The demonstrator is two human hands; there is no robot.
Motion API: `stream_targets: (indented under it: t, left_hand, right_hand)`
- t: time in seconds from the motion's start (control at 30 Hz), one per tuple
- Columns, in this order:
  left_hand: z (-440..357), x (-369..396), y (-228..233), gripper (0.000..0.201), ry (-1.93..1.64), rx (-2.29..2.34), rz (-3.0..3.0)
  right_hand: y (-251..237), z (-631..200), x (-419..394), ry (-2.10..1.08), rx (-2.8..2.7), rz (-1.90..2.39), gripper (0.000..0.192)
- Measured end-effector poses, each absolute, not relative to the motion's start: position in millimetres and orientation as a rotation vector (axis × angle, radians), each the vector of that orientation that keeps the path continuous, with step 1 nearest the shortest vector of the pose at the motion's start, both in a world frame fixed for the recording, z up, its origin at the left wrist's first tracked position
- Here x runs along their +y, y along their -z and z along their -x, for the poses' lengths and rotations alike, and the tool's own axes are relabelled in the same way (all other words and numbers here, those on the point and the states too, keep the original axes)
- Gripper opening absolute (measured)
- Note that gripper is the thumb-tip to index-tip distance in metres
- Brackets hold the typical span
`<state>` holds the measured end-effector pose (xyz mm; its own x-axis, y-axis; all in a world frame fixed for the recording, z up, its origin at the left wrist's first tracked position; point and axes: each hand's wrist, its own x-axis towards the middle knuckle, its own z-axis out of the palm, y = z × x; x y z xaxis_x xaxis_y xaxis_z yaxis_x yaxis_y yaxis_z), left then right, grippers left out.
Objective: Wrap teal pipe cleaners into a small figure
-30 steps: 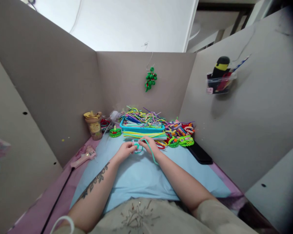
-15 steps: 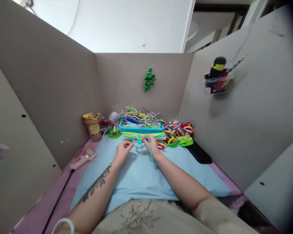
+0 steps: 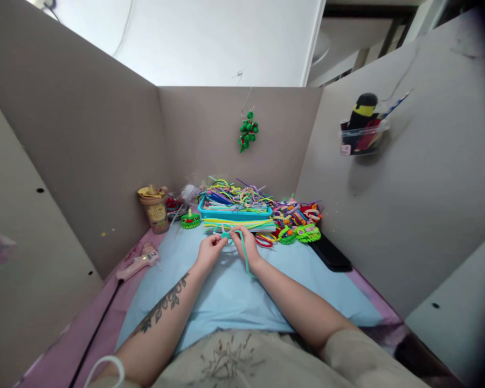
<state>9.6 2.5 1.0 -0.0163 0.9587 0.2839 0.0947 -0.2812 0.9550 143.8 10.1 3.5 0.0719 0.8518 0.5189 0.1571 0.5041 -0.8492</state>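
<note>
Between my two hands is a small teal pipe-cleaner piece (image 3: 225, 235) with a coiled middle and loops around it. My left hand (image 3: 210, 251) pinches it at its left side. My right hand (image 3: 244, 245) is closed on the teal pipe cleaner (image 3: 244, 257) at the piece's right side, and a long tail of it hangs over my right wrist. Just behind my hands lies a bundle of straight yellow, white and green pipe cleaners (image 3: 250, 224). Red-handled scissors (image 3: 264, 241) rest beside my right hand, partly hidden.
A blue tray (image 3: 234, 215) heaped with colourful pipe cleaners stands at the back. Several finished pieces, including a green one (image 3: 308, 233), lie right of it. A pink glue gun (image 3: 139, 265) and a brown cup (image 3: 154, 211) are on the left; a black case (image 3: 329, 252) is on the right.
My left hand has moved right and taken hold of the teal piece, which has shifted slightly left. My right hand has moved a little left, and the scissors show more.
</note>
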Motion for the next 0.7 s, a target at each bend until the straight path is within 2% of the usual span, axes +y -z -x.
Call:
stream_targets:
  t: [0.47, 0.7]
  left_hand:
    - [-5.1, 9.4, 2.7, 0.027, -1.37, 1.307, -1.84]
    - [-2.6, 8.2, 3.2, 0.029, -1.416, 1.357, -1.93]
  right_hand:
    - [1.5, -144.8, 13.4, -0.872, -1.356, 0.883, 0.024]
    - [-1.7, -141.8, 9.1, -0.973, -1.309, 0.858, 0.028]
